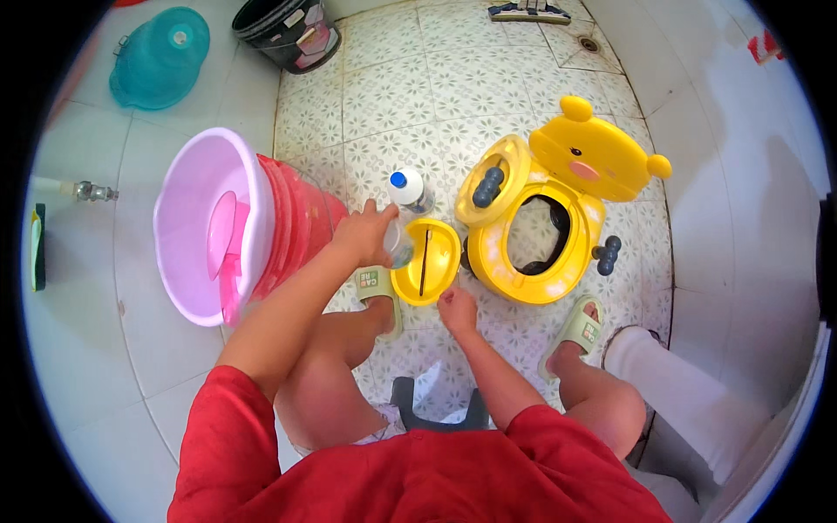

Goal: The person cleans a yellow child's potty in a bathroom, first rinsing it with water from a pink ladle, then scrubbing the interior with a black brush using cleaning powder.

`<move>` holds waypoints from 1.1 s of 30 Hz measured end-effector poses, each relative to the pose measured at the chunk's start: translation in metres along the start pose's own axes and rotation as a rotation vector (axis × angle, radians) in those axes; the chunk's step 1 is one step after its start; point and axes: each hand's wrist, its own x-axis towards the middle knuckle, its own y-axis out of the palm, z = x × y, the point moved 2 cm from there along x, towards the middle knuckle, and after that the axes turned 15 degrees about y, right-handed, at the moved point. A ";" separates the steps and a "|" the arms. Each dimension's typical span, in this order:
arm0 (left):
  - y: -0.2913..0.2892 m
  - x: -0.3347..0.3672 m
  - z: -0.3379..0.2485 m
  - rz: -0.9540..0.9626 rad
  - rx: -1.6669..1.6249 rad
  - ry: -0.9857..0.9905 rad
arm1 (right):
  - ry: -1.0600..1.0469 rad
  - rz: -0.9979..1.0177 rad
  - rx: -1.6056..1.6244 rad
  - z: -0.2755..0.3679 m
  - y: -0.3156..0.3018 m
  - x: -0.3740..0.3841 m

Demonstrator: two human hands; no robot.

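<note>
My left hand (364,234) is closed round a small clear plastic container (398,245), which is tilted at the left rim of a shallow yellow bowl (406,283). A thin dark stick, like a toothbrush (425,264), lies lengthwise in the bowl. Just beyond the bowl stands a white bottle with a blue cap (414,190). My right hand (458,310) is closed near the bowl's lower right edge; whatever its fingers may hold is hidden. To the right stands a yellow child's potty seat (493,261) with its animal-faced lid (593,148) raised. Its grey handles stick out at both sides.
A pink bucket (301,231) with a pink basin and dipper (228,222) stands at the left. A black bucket (292,39) and a squeegee (529,12) are at the back. A white pipe (671,383) rises at the right. My slippered feet flank the bowl.
</note>
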 end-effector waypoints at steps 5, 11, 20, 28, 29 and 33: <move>0.038 0.025 0.053 0.034 0.070 -0.215 | -0.044 -0.033 -0.142 0.009 0.047 0.037; 0.087 0.070 0.096 0.008 0.008 -0.374 | 0.059 0.072 -0.408 0.023 0.094 0.081; 0.147 0.106 0.109 -0.018 0.029 -0.338 | 0.171 0.072 -0.411 0.018 0.109 0.102; 0.040 0.071 0.097 -0.400 -0.471 -0.156 | 0.197 0.015 -0.293 0.014 0.026 0.048; 0.029 0.070 0.087 -0.405 -0.467 -0.146 | 0.195 0.004 -0.288 0.005 0.020 0.043; 0.008 0.074 0.048 -0.434 -0.229 0.073 | 0.276 0.092 -0.301 -0.019 0.022 0.034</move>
